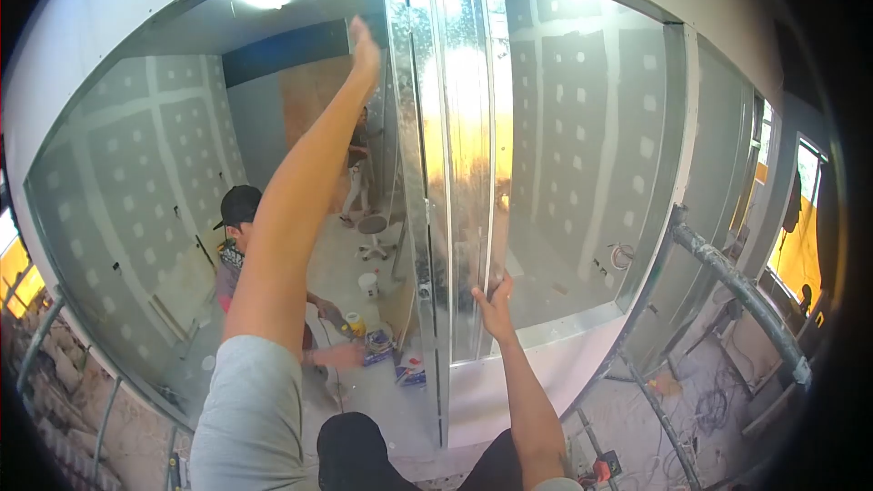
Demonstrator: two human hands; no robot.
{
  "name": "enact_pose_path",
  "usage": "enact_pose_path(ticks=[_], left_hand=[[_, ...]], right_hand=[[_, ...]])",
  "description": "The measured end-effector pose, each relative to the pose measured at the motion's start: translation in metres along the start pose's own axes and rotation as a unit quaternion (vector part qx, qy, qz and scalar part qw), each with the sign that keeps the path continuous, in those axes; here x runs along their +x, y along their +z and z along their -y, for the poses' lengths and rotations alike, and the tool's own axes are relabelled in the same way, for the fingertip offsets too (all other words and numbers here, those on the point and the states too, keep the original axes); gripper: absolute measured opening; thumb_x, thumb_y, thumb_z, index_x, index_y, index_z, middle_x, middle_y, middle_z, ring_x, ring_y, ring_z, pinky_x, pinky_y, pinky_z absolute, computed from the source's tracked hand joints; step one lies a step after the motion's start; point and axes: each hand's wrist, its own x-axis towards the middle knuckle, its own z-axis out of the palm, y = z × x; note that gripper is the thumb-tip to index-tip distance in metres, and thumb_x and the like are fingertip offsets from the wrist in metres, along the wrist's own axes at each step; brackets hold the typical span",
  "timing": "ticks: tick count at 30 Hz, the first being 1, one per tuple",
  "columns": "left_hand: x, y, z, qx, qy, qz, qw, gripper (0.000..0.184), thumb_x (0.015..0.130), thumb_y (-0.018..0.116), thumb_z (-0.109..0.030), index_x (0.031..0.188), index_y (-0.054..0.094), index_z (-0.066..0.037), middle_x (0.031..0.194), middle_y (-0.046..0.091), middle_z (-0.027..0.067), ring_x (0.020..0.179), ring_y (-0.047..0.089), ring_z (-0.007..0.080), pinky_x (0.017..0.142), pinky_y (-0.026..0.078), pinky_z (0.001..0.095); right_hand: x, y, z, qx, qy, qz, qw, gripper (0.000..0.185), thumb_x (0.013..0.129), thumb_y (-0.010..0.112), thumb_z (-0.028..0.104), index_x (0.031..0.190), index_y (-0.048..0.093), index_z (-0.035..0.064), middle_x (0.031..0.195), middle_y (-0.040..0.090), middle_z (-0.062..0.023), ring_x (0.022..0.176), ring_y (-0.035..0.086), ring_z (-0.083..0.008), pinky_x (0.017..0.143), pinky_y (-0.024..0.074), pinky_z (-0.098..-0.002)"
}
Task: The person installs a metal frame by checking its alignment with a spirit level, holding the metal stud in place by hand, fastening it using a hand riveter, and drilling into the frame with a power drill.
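A shiny galvanized metal stud stands upright in front of me, between two openings in a framed wall. My right hand grips the right edge of the stud low down, its fingers curled round the flange. My left hand is raised high to the left of the stud, with fingers stretched upward and nothing visible in it. Whether its palm touches the metal cannot be seen. Close by the left hand runs a narrower metal upright.
Through the left opening, a person in a black cap works low down, near a white bucket and blue bags. Another person is farther back, near a round stool. A scaffold pipe crosses at right; cables lie below.
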Motion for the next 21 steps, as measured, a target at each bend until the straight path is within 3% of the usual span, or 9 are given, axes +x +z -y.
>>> enact_pose_path(ticks=[2, 4, 6, 8, 12, 14, 18, 20, 21], left_hand=[[-0.077, -0.032, -0.010, 0.015, -0.023, 0.027, 0.999, 0.090, 0.104, 0.017, -0.071, 0.164, 0.013, -0.005, 0.171, 0.016, 0.0142, 0.156, 0.021, 0.0295, 0.127, 0.015, 0.0420], [-0.133, -0.028, -0.006, -0.030, -0.102, -0.025, 0.994, 0.093, 0.102, 0.015, -0.075, 0.165, 0.010, -0.006, 0.171, 0.014, 0.0154, 0.157, 0.017, 0.0314, 0.127, 0.015, 0.0440], [-0.118, -0.027, 0.067, -0.053, -0.078, 0.029, 0.995, 0.095, 0.101, 0.015, -0.076, 0.165, 0.009, -0.006, 0.171, 0.013, 0.0168, 0.157, 0.017, 0.0321, 0.127, 0.013, 0.0446], [-0.126, -0.012, 0.074, -0.029, -0.045, 0.028, 0.998, 0.096, 0.100, 0.016, -0.077, 0.165, 0.009, -0.006, 0.171, 0.013, 0.0182, 0.156, 0.018, 0.0331, 0.127, 0.013, 0.0447], [-0.112, -0.024, 0.088, 0.102, 0.071, -0.026, 0.992, 0.093, 0.102, 0.014, -0.075, 0.164, 0.010, -0.005, 0.169, 0.017, 0.0180, 0.155, 0.020, 0.0330, 0.127, 0.015, 0.0445], [-0.146, -0.036, 0.028, -0.055, -0.055, 0.025, 0.997, 0.096, 0.101, 0.012, -0.076, 0.163, 0.013, -0.003, 0.170, 0.017, 0.0177, 0.155, 0.021, 0.0322, 0.127, 0.013, 0.0444], [-0.188, -0.022, 0.079, -0.058, -0.131, 0.023, 0.989, 0.102, 0.099, 0.010, -0.079, 0.162, 0.019, 0.001, 0.169, 0.022, 0.0188, 0.157, 0.017, 0.0314, 0.127, 0.004, 0.0428], [-0.195, -0.023, 0.072, -0.142, -0.126, 0.067, 0.980, 0.077, 0.108, 0.024, -0.064, 0.156, 0.036, -0.005, 0.157, 0.045, 0.0121, 0.136, 0.048, 0.0254, 0.112, 0.040, 0.0380], [-0.201, -0.025, 0.064, -0.162, -0.114, 0.076, 0.977, 0.075, 0.108, 0.025, -0.063, 0.153, 0.038, -0.005, 0.153, 0.047, 0.0120, 0.133, 0.050, 0.0251, 0.111, 0.040, 0.0378]], right_hand=[[0.002, -0.003, -0.028, 0.004, 0.028, 0.010, 1.000, 0.087, 0.098, 0.070, 0.021, 0.156, 0.009, -0.0017, 0.149, 0.025, -0.0202, 0.142, 0.032, -0.0291, 0.119, 0.0291, -0.0418], [0.000, -0.005, -0.032, -0.078, 0.002, 0.000, 0.997, 0.087, 0.098, 0.070, 0.021, 0.156, 0.008, -0.0017, 0.149, 0.027, -0.0199, 0.140, 0.036, -0.0281, 0.116, 0.0331, -0.0412], [0.007, -0.004, -0.037, -0.163, -0.030, -0.012, 0.986, 0.087, 0.098, 0.069, 0.021, 0.156, 0.007, -0.0017, 0.149, 0.030, -0.0196, 0.139, 0.040, -0.0272, 0.114, 0.0371, -0.0406], [0.004, -0.003, -0.047, -0.144, -0.039, -0.016, 0.989, 0.087, 0.099, 0.069, 0.021, 0.155, 0.007, -0.0017, 0.146, 0.039, -0.0198, 0.134, 0.048, -0.0268, 0.110, 0.0416, -0.0397], [0.005, -0.003, -0.023, 0.008, 0.002, 0.013, 1.000, 0.088, 0.096, 0.074, 0.022, 0.154, 0.013, -0.0039, 0.146, 0.031, -0.0194, 0.135, 0.044, -0.0288, 0.114, 0.0362, -0.0412], [0.003, -0.003, -0.019, 0.027, 0.010, 0.014, 0.999, 0.090, 0.095, 0.075, 0.023, 0.154, 0.013, -0.0043, 0.145, 0.032, -0.0193, 0.134, 0.045, -0.0274, 0.114, 0.0370, -0.0402], [0.005, -0.005, -0.022, -0.034, 0.064, 0.009, 0.997, 0.089, 0.095, 0.076, 0.026, 0.152, 0.015, -0.0050, 0.145, 0.032, -0.0206, 0.135, 0.044, -0.0261, 0.114, 0.0366, -0.0397], [0.002, -0.003, -0.011, -0.071, 0.041, -0.001, 0.997, 0.087, 0.096, 0.075, 0.028, 0.151, 0.017, -0.0060, 0.145, 0.032, -0.0205, 0.133, 0.044, -0.0263, 0.114, 0.0368, -0.0393], [0.002, -0.003, -0.008, -0.074, 0.055, -0.001, 0.996, 0.087, 0.096, 0.075, 0.028, 0.151, 0.017, -0.0060, 0.145, 0.032, -0.0205, 0.133, 0.044, -0.0263, 0.114, 0.0368, -0.0393]])
